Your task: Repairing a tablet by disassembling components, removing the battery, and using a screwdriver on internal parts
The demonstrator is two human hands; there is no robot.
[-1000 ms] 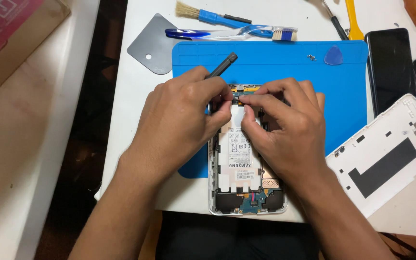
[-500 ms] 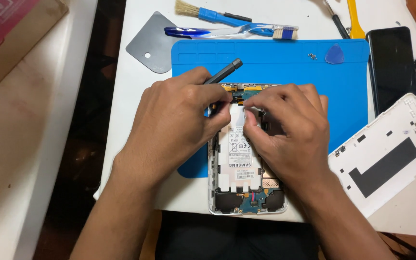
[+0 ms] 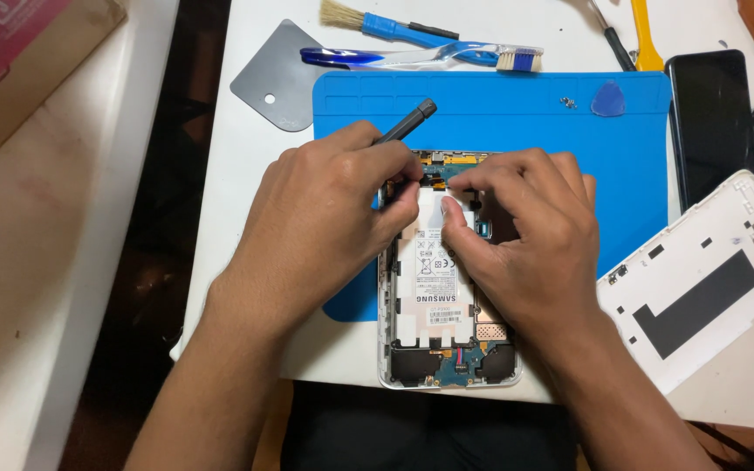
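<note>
An opened white tablet [image 3: 447, 349] lies face down on a blue work mat [image 3: 517, 113], its pale battery [image 3: 434, 279] and circuit boards exposed. My left hand [image 3: 325, 218] grips a dark grey screwdriver [image 3: 407, 122], tip down at the tablet's top edge. My right hand [image 3: 525, 235] rests on the upper right of the tablet, its thumb and fingertips pinched over the battery's top by the connectors. What the fingertips pinch is hidden.
The tablet's white back cover [image 3: 700, 279] lies to the right. A grey scraper [image 3: 277, 78], two brushes [image 3: 421, 57], a blue pick [image 3: 608, 98], small screws [image 3: 567, 103] and dark phones [image 3: 713, 122] sit along the back. A cardboard box [image 3: 19, 70] stands far left.
My right hand's fingers have shifted slightly left over the battery's top edge. The screwdriver in my left hand has tilted a little more upright.
</note>
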